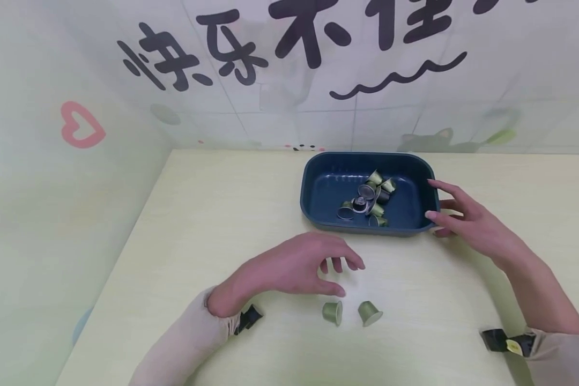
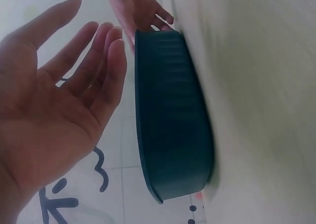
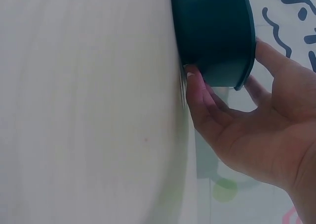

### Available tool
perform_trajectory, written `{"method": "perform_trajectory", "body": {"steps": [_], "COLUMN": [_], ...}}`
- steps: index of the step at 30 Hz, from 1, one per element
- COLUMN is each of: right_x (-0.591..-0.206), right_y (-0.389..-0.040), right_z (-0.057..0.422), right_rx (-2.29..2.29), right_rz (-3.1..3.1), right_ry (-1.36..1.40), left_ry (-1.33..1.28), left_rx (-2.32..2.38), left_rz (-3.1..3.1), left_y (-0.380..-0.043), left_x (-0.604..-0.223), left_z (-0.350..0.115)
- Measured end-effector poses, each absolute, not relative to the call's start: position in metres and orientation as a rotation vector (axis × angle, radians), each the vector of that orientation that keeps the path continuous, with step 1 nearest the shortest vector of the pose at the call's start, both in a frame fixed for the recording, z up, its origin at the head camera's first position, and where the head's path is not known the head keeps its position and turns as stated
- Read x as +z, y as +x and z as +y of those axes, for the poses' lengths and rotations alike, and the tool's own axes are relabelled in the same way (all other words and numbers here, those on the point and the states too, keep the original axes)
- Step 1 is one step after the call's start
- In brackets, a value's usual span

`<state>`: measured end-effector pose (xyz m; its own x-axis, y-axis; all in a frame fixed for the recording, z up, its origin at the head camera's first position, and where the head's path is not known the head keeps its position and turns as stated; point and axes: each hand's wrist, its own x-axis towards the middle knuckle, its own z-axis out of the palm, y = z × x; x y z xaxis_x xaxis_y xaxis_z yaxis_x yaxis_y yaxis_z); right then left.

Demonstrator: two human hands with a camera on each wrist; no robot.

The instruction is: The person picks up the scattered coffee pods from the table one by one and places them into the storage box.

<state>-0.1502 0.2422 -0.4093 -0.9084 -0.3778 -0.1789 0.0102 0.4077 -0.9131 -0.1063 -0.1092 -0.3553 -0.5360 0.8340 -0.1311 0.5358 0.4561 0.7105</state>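
A dark blue plastic bin (image 1: 325, 217) stands on the table near the wall. Several coffee capsules (image 1: 377, 210), green with silvery lids, lie in a loose heap in its middle and right part. My right hand (image 1: 480, 222) grips the bin's right end, thumb and index finger over the rim, other fingers against the outer wall (image 3: 217, 31). In front of the bin, my left hand (image 1: 301, 265) hovers with relaxed, spread fingers and holds nothing. Just below its fingertips, two green coffee capsules lie on the table: one on its side (image 1: 332, 312), the other tilted (image 1: 369, 313).
The pale wooden table (image 1: 198, 214) meets a white tiled wall (image 1: 289, 128) with black lettering behind the bin. Another wall (image 1: 77, 214), bearing a pink heart, borders the table at the left. Dark straps with small devices (image 1: 506, 343) sit at both wrists.
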Motion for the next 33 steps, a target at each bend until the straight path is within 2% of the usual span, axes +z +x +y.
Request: {"method": "perform_trajectory", "body": {"steps": [17, 33], "right_x": [-0.407, -0.408], "right_y": [-0.151, -0.150], "right_z": [0.242, 0.242], "right_rx": [-1.507, -1.507], "right_rz": [2.295, 2.288], "right_ry": [-0.324, -0.298], "left_ry": [1.145, 1.142], "left_rx": [0.555, 0.537], "left_rz": [2.281, 2.260], "left_y": [-0.087, -0.079], "left_x": [-0.381, -0.390], "left_z": [-0.108, -0.111]}}
